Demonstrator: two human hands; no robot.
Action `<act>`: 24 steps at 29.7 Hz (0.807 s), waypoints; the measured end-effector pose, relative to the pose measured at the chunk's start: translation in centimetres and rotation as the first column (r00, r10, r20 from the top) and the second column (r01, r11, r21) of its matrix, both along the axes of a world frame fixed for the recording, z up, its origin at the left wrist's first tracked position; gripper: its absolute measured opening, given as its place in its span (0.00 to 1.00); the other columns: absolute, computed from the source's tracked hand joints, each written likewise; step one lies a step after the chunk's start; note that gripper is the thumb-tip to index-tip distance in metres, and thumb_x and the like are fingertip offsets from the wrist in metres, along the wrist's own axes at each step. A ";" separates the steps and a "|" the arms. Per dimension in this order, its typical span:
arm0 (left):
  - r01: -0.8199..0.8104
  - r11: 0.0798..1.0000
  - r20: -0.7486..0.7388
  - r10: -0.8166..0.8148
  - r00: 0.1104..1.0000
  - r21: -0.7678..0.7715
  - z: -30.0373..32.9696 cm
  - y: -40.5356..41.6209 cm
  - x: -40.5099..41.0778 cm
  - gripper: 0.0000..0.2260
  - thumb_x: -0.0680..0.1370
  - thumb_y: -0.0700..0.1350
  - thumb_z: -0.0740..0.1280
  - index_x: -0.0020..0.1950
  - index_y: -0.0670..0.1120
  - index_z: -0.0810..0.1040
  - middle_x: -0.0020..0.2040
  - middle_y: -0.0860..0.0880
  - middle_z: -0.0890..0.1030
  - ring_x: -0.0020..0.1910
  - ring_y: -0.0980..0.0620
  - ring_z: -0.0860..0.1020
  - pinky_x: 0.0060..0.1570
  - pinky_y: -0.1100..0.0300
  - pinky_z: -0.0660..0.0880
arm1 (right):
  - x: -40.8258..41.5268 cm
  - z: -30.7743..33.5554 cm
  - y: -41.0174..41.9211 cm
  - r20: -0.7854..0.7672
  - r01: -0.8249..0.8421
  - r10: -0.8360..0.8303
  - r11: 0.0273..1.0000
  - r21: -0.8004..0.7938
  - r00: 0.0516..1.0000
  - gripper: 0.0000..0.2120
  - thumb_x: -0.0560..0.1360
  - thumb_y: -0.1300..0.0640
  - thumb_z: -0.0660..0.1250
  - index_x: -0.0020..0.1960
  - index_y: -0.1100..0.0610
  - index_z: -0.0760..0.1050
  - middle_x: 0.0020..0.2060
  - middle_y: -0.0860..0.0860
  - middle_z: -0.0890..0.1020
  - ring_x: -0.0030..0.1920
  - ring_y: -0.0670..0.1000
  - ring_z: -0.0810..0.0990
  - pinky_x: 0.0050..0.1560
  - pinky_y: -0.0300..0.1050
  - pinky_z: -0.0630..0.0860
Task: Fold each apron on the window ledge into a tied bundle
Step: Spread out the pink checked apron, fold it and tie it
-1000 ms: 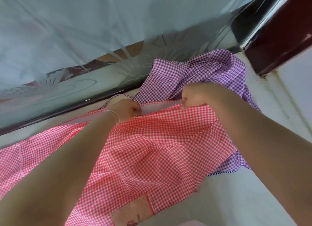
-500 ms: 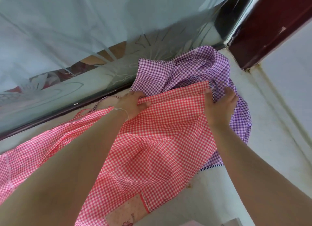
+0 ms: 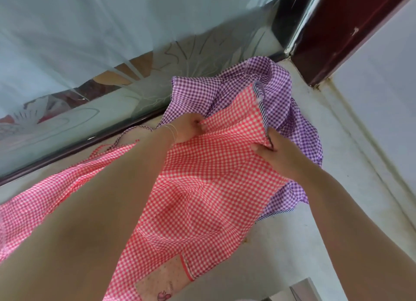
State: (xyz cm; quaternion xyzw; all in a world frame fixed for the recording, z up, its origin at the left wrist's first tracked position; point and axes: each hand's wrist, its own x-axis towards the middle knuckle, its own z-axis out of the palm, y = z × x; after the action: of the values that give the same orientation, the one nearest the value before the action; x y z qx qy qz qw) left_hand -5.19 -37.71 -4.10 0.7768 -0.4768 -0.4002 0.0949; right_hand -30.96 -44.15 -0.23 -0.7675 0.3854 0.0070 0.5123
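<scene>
A red-and-white checked apron [image 3: 202, 188] lies spread across the pale window ledge [image 3: 281, 255], its far end raised. My left hand [image 3: 189, 127] pinches the apron's far edge near the glass. My right hand [image 3: 276, 152] grips the apron's right edge, where a striped trim shows. A purple checked apron [image 3: 229, 86] lies crumpled beneath and behind the red one, in the ledge's far right corner. A printed pocket patch [image 3: 162, 282] shows on the red apron's near end.
Frosted patterned window glass [image 3: 112, 53] runs along the far side with a dark frame rail [image 3: 67, 152] at its base. A dark red frame post [image 3: 337, 41] stands at the right corner, next to a white wall [image 3: 382, 98].
Both hands have drawn the red apron's far edge up and to the right over the purple apron. My right hand slid down the right edge and now grips it.
</scene>
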 end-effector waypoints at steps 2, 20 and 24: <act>-0.215 0.963 0.034 0.224 0.974 -0.159 -0.1 0.0 0.3 0.03 0.80 0.41 0.61 0.51 0.46 0.74 0.44 0.49 0.76 0.46 0.48 0.74 0.50 0.57 0.70 | -0.8 -0.3 -0.9 -0.064 0.076 -0.075 0.997 0.007 0.995 0.27 0.78 0.48 0.64 0.74 0.50 0.62 0.65 0.46 0.73 0.63 0.50 0.72 0.64 0.46 0.66; 0.045 0.727 0.431 0.356 0.829 -0.685 -2.5 17.8 -8.4 0.17 0.79 0.44 0.63 0.67 0.42 0.67 0.67 0.38 0.70 0.68 0.39 0.68 0.67 0.41 0.65 | -3.6 -4.0 4.4 -0.101 0.339 -0.517 0.683 -0.647 0.850 0.22 0.72 0.61 0.66 0.65 0.58 0.69 0.61 0.60 0.73 0.62 0.62 0.70 0.61 0.59 0.68; 0.162 0.829 0.543 0.191 0.818 -0.535 -4.6 23.9 -11.4 0.22 0.78 0.54 0.62 0.68 0.44 0.66 0.68 0.41 0.68 0.69 0.39 0.66 0.70 0.37 0.60 | -0.5 -4.0 10.3 0.100 -0.094 0.251 0.658 -0.747 0.963 0.13 0.73 0.60 0.62 0.56 0.59 0.76 0.53 0.55 0.80 0.55 0.57 0.77 0.57 0.58 0.75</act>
State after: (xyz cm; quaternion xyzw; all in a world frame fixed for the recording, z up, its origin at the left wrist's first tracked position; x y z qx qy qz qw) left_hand -16.63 -13.81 -8.68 0.8016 -0.5723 0.0114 0.1725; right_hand -31.42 -33.85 -4.24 -0.9383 0.2287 -0.1748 0.1919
